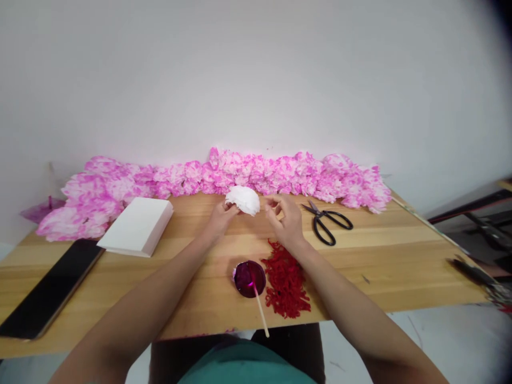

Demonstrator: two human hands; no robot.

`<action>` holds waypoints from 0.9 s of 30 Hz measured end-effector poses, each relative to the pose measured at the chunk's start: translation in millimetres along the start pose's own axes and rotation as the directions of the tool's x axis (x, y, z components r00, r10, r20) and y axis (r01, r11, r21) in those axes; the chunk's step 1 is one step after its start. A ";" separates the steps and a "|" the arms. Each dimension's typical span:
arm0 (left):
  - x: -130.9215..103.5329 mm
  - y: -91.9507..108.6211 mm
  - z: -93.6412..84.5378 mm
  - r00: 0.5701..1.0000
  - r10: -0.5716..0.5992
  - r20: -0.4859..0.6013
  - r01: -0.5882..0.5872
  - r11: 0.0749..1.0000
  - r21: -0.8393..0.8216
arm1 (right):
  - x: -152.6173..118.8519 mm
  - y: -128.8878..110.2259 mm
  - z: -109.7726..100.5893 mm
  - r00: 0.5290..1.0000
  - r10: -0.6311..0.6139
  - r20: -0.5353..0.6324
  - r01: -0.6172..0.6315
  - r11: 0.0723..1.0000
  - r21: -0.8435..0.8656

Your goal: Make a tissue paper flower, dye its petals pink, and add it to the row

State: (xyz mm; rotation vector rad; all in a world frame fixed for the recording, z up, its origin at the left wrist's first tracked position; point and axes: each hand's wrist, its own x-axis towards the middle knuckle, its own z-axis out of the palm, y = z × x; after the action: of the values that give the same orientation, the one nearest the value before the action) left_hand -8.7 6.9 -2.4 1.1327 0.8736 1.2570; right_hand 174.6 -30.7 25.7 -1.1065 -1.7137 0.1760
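Note:
A white paper flower is held up over the middle of the wooden table, its petals bunched in a dome. My left hand is closed on its lower left side. Just right of the flower is my right hand, its fingers curled and thumb near the fingertips; whether anything small is between them cannot be made out. Below the hands stands a small cup of dark magenta liquid with a wooden stick leaning out. Red shredded strands lie beside the cup, partly under my right forearm.
Pink and white paper flowers line the table's back edge by the wall. Black-handled scissors lie right of my right hand. At the left are a stack of white paper and a black phone. A dark tool rests at the right edge.

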 end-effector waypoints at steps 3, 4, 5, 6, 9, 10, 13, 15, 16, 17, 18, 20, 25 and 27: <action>1.7 0.2 -1.5 1.000 -0.015 -0.011 0.016 0.997 0.079 | -0.9 -2.9 -1.2 0.982 -0.183 0.047 0.187 0.978 -0.096; 2.3 0.5 -1.9 1.000 -0.016 -0.016 0.017 0.994 0.108 | -1.2 -3.3 -1.1 0.974 -0.221 0.056 0.226 0.967 -0.118; 2.8 0.7 -2.2 1.000 -0.012 -0.019 0.015 0.990 0.139 | -1.6 -3.5 -0.9 0.967 -0.247 0.065 0.253 0.958 -0.137; 3.0 1.0 -2.2 1.000 -0.003 -0.021 0.006 0.985 0.172 | -1.9 -3.7 -0.7 0.962 -0.261 0.073 0.270 0.950 -0.154; 2.3 1.4 -1.3 0.999 0.043 -0.019 -0.036 0.959 0.280 | -2.7 -4.9 -0.6 0.962 -0.254 0.100 0.269 0.945 -0.186; 1.7 1.3 -0.8 0.998 0.057 -0.012 -0.050 0.947 0.316 | -2.8 -5.6 -0.8 0.963 -0.244 0.114 0.262 0.945 -0.194; 0.2 0.3 0.5 0.997 0.074 0.024 -0.077 0.915 0.395 | -2.6 -7.7 -1.2 0.964 -0.220 0.148 0.249 0.942 -0.223; -0.4 -0.9 1.0 0.996 0.077 0.039 -0.086 0.902 0.423 | -2.3 -8.2 -1.5 0.967 -0.211 0.144 0.241 0.941 -0.238; -0.6 -1.6 1.2 0.996 0.081 0.043 -0.092 0.899 0.429 | -2.1 -7.9 -1.6 0.969 -0.208 0.131 0.234 0.943 -0.237; -0.6 -2.3 1.2 0.995 0.087 0.049 -0.100 0.898 0.430 | -1.9 -7.3 -1.7 0.972 -0.203 0.114 0.225 0.947 -0.228; -0.6 -2.9 1.2 0.994 0.092 0.057 -0.108 0.898 0.427 | -1.7 -6.4 -1.8 0.976 -0.194 0.098 0.211 0.954 -0.212; -0.5 -3.7 0.9 0.993 0.093 0.073 -0.115 0.902 0.416 | -1.1 -3.5 -1.3 0.986 -0.150 0.073 0.160 0.974 -0.159; -0.7 -3.8 -0.5 0.992 0.057 0.109 -0.099 0.892 0.440 | 1.7 6.7 1.8 0.991 0.103 0.081 -0.105 0.994 0.019; -0.5 -4.1 -1.0 0.992 0.043 0.119 -0.092 0.895 0.437 | 2.9 8.8 1.4 0.980 0.181 0.088 -0.186 0.981 0.051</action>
State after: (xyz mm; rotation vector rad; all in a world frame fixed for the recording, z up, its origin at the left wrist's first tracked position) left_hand -8.7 6.8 -6.7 1.5887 1.0792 1.0666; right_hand 178.4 -23.0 21.9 -1.2280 -1.6668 0.3912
